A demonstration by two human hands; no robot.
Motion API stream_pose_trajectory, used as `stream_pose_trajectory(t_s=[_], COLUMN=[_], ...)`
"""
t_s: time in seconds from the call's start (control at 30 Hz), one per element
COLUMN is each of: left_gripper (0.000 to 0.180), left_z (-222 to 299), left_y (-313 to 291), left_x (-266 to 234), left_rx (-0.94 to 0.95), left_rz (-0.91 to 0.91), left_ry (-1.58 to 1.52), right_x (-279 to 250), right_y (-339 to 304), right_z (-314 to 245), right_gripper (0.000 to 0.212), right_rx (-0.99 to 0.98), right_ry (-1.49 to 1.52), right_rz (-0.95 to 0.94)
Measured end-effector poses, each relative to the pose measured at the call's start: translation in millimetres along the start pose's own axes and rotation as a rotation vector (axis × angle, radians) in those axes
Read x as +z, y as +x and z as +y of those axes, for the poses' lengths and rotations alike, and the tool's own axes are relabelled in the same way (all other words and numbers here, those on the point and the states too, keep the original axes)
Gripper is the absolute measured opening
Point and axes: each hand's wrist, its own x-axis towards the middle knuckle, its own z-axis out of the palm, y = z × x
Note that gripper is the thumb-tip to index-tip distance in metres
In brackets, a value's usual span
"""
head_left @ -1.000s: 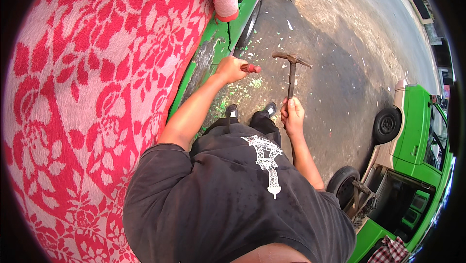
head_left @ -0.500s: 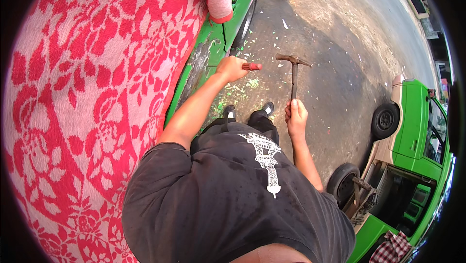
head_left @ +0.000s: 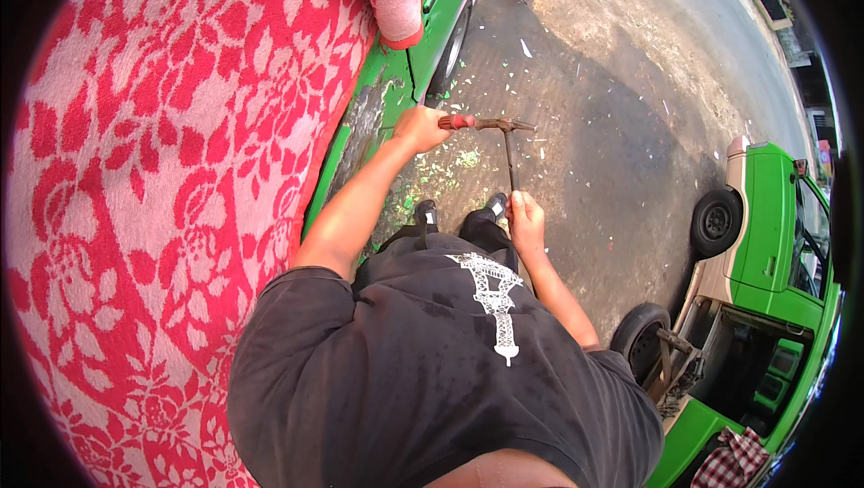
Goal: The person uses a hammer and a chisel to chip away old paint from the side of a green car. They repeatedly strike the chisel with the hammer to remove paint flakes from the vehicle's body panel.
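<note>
My left hand (head_left: 419, 130) is wrapped round a screwdriver (head_left: 456, 122), whose red ridged handle sticks out to the right; its blade is hidden by the hand and the panel. That hand is close against the scraped, dented edge of the green vehicle body (head_left: 369, 119). In my right hand (head_left: 526, 221) is the lower shaft of a hammer (head_left: 510, 159), held upright in view. The narrow, rusty hammer head meets or nearly meets the end of the red handle; I cannot tell if they touch.
A red and pink floral cloth (head_left: 180, 182) covers the vehicle surface at left, with a rolled cloth (head_left: 396, 2) above. Green paint flakes (head_left: 450, 164) lie on the ground. At right stand a green vehicle (head_left: 774, 245) and a loose wheel (head_left: 641, 335).
My right hand has swung the hammer leftward, bringing its head up to the screwdriver's handle. The left hand has shifted slightly left, still gripping the screwdriver.
</note>
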Motion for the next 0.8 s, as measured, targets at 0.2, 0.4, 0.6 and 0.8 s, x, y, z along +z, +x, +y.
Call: stream_pose_trajectory(t_s=[0.2,0.4,0.6,0.8], left_gripper=[0.02,0.021,0.019,0.017], left_z=[2,-4,-5,-5], left_y=[0,-1,-7,-16], left_x=[-4,-2,0,-4], left_rx=[0.003,0.007,0.019,0.112], left_rz=[0.058,0.098,0.165,0.27], left_ry=[0.0,-0.048,-0.075,-0.095], right_x=[-1,-14,-9,-8], right_y=[1,4,10,2], right_z=[-15,-33,-14,-41], right_gripper=[0.034,0.037,0.038,0.034], right_rx=[-0.081,0.036,-0.04,0.045], right_ry=[-0.079,0.076,-0.038,0.117], right_rz=[0.022,0.059,0.069,0.022])
